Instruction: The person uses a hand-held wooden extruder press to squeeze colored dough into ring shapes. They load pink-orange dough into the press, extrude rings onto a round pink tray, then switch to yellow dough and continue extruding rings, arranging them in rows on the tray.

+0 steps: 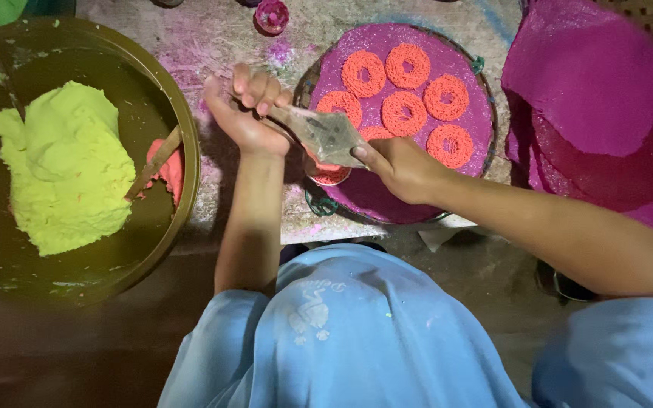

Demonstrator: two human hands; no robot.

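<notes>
My left hand [247, 113] grips the twisted top end of a clear plastic piping bag [325, 134]. My right hand [398, 166] squeezes the bag's lower body. The bag's tip presses out orange dough into a ring [330, 174] at the near left edge of a round tray [398, 204] covered with purple cloth. Several finished orange dough rings [404, 113] lie on the tray beyond the bag.
A large dark basin [183, 113] at the left holds a mound of yellow-green dough [66, 166], a small lump of orange dough [169, 170] and a stick. A stack of purple cloth-covered discs [595, 91] lies at the right. My blue-clothed knees fill the bottom.
</notes>
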